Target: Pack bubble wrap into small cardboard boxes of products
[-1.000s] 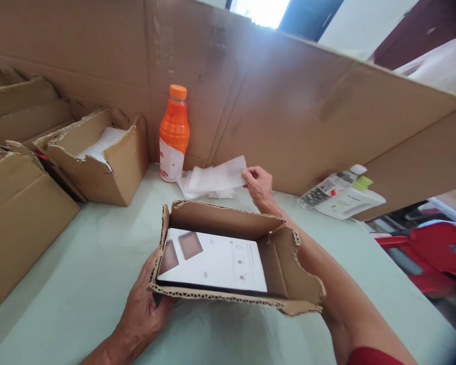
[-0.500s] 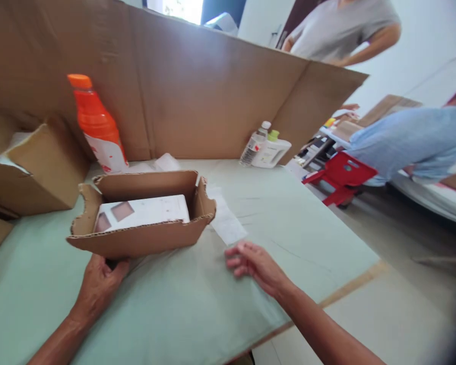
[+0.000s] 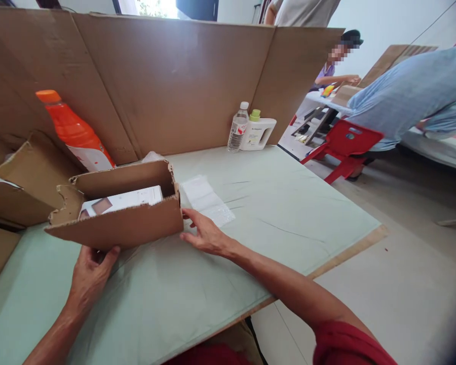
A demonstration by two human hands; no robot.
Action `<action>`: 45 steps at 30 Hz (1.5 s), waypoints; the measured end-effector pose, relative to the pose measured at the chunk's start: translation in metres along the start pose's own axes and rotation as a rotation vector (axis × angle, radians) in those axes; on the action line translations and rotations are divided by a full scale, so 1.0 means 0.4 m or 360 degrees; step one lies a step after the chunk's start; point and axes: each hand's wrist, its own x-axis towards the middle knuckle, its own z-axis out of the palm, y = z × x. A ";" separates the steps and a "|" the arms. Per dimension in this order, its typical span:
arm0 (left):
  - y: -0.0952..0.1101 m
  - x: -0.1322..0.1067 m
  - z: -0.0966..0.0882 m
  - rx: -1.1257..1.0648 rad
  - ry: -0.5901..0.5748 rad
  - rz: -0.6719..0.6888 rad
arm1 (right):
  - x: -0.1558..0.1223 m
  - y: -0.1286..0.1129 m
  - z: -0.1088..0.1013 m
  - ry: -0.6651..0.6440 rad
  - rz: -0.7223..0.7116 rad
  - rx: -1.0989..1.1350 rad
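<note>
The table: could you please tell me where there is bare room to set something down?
The table is bare right of the wrap sheet, in front of the white jug, and nearer the wearer, between the left hand and right hand. The left side is crowded: the open box, cardboard boxes and orange bottle are close together.

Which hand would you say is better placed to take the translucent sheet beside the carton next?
Likely the right hand: it is beside the translucent sheet, while the left hand holds the carton.

Open tabletop (image 3: pixel 281 203) right of bubble wrap (image 3: pixel 207 200); orange bottle (image 3: pixel 76 133) blocks behind carton (image 3: pixel 121 227).
</note>
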 end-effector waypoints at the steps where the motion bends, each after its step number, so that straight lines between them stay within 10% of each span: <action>1: 0.002 0.017 0.008 0.0026 0.0023 0.0028 | 0.026 0.006 0.008 0.0001 -0.0008 0.0019; 8: 0.009 0.104 0.022 -0.0044 0.0005 -0.0014 | 0.042 0.075 -0.111 0.0156 -0.0132 -0.0857; 14: -0.067 -0.039 -0.043 -0.0060 -0.0075 -0.0104 | 0.058 0.129 -0.168 0.0106 0.0117 -0.1243; 19: -0.052 -0.177 -0.040 0.0433 -0.0202 0.0406 | 0.124 0.106 -0.203 0.0245 0.0164 -0.1256; 26: 0.112 -0.191 0.232 0.0647 -0.0874 0.1405 | 0.135 0.076 -0.186 -0.0086 0.0175 -0.1418; 30: 0.200 -0.116 0.430 0.1024 -0.1054 0.1370 | 0.167 0.094 -0.159 -0.0096 0.0284 -0.1472; 34: 0.217 -0.059 0.531 0.1118 -0.0959 0.1298 | 0.208 0.090 -0.202 -0.0029 0.0349 -0.1435; 41: 0.187 -0.122 0.444 0.1152 -0.1044 0.1394 | 0.239 -0.021 -0.303 0.0483 0.0192 -0.1383; 45: 0.162 -0.205 0.347 0.1107 -0.1145 0.1422 | 0.199 -0.028 -0.279 0.0281 -0.0019 -0.1517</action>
